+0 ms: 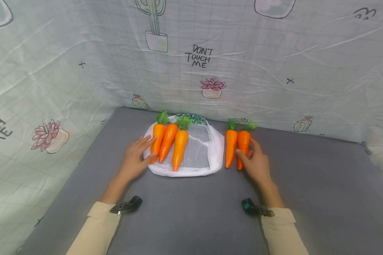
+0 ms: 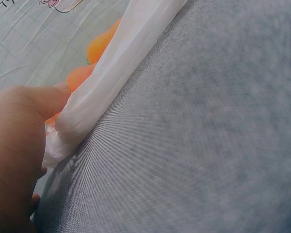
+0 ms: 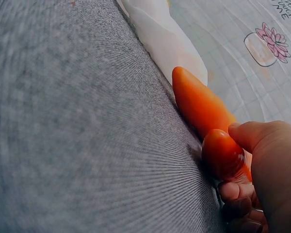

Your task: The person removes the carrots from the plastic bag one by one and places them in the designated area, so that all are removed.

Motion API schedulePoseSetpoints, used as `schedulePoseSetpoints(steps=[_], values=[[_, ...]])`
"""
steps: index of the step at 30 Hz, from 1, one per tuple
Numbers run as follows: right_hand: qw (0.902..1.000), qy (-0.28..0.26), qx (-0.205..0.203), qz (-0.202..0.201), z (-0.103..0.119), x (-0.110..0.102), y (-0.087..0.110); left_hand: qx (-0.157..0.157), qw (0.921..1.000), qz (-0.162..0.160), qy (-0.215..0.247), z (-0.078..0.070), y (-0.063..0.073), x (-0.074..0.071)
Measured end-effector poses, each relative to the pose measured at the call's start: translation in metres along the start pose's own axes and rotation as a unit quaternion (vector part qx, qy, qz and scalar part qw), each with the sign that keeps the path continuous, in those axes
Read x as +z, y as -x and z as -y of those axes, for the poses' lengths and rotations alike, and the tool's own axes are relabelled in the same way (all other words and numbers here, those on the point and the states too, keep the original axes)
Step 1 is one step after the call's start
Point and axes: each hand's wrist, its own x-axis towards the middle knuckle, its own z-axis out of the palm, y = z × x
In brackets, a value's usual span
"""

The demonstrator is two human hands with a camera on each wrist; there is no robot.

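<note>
Three orange carrots with green tops, among them the leftmost carrot [image 1: 158,136], lie side by side on a white plastic bag [image 1: 215,156] with its rim rolled down. My left hand [image 1: 135,157] rests at the bag's left edge, its loosely extended fingers and thumb touching the leftmost carrot. To the right of the bag lie two more carrots. My right hand [image 1: 256,161] holds the rightmost carrot [image 1: 243,141] between thumb and fingers; the right wrist view shows that carrot's tip [image 3: 223,153]. Beside it, the other carrot [image 1: 231,147] lies apart from the bag.
A dark grey cloth [image 1: 191,212] covers the table. Behind and to the left hangs a pale curtain [image 1: 242,71] printed with cacti and lettering, meeting the table's far edge just beyond the carrot tops. Both wrists wear black camera bands.
</note>
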Motion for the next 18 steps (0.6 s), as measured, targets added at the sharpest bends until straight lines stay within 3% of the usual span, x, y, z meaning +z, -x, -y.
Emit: schedulePoseSetpoints(steps=[18], values=[[0.9999,0.0,0.0,0.01,0.0028,-0.0019,0.0012,-0.011,0.9999,0.008,-0.006,-0.0032,-0.0002,-0.0026]])
